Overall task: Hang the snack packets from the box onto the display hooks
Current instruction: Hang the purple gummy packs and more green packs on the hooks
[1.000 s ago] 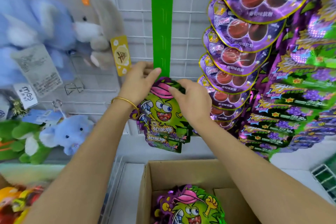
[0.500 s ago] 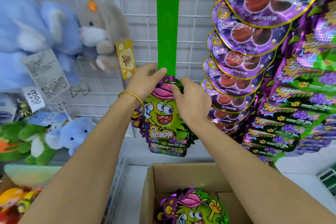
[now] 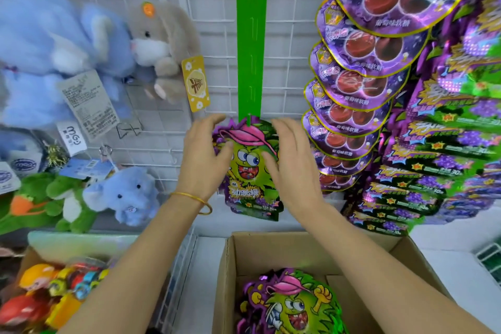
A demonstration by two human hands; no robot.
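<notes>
A green snack packet [image 3: 248, 163] with a cartoon face and pink cap hangs from a hook of the green display strip [image 3: 251, 35], over other packets of the same kind below it. My left hand [image 3: 202, 154] and my right hand [image 3: 291, 160] flank it with relaxed, spread fingers; the fingertips lie over its side edges, and whether they touch it I cannot tell. Below stands the open cardboard box [image 3: 273, 252] with more of these packets [image 3: 290, 304] inside.
Purple candy packets [image 3: 360, 81] hang in a column to the right, with purple-green packets [image 3: 439, 157] beyond. Plush toys [image 3: 81, 62] hang on the white wire grid [image 3: 217, 22] at left. A bin of colourful toys [image 3: 54, 295] sits at bottom left.
Both hands have let go of the packet's top and opened, moving down to its sides. The packet now hangs from the strip by itself.
</notes>
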